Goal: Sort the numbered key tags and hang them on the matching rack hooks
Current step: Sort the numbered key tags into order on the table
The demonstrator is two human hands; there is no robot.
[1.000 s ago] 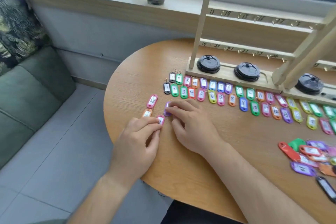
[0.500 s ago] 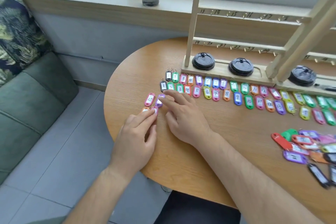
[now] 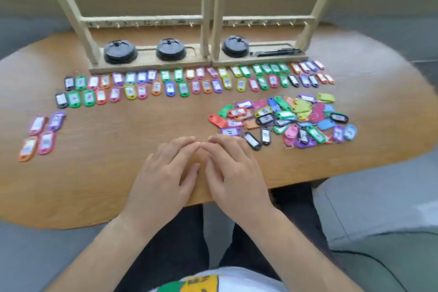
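Observation:
Two rows of coloured numbered key tags [image 3: 170, 83] lie lined up in front of the wooden hook rack [image 3: 206, 21]. A loose heap of unsorted tags [image 3: 286, 118] sits at the right. A small group of pink, purple and orange tags [image 3: 42, 133] lies at the far left. My left hand [image 3: 166, 173] and my right hand [image 3: 232, 170] rest side by side on the wooden table [image 3: 118, 173] near its front edge, fingers relaxed, fingertips almost touching, holding nothing. The frame is blurred and the numbers cannot be read.
Three black round lids [image 3: 170, 48] sit in the rack's base, with black pens [image 3: 277, 51] at its right end. A windowsill runs behind the rack. A green-grey cushion [image 3: 391, 256] is at the lower right, and grey floor surrounds the table.
The view swung right from the table's left end to its middle. Both hands left the small tag group at the left and now rest empty near the front edge.

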